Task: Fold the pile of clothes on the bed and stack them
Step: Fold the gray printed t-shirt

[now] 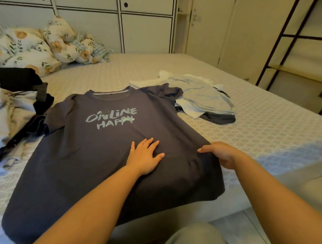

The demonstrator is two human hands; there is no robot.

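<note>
Soft grey T-shirt [95, 151] flat; right hand [218, 154] seemingly pinching edge.

Grey T-shirt [95, 151] (print up) flat on bed [266, 121].

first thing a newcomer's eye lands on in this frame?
The dark grey T-shirt printed ONLINE HAPPY, spread face-up across the bed in the centre. The left hand lies flat on its lower middle while the right hand pinches its right side edge. Next come the unfolded heap of clothes at left and the pale blue garments lying beyond the shirt's right sleeve.
</note>
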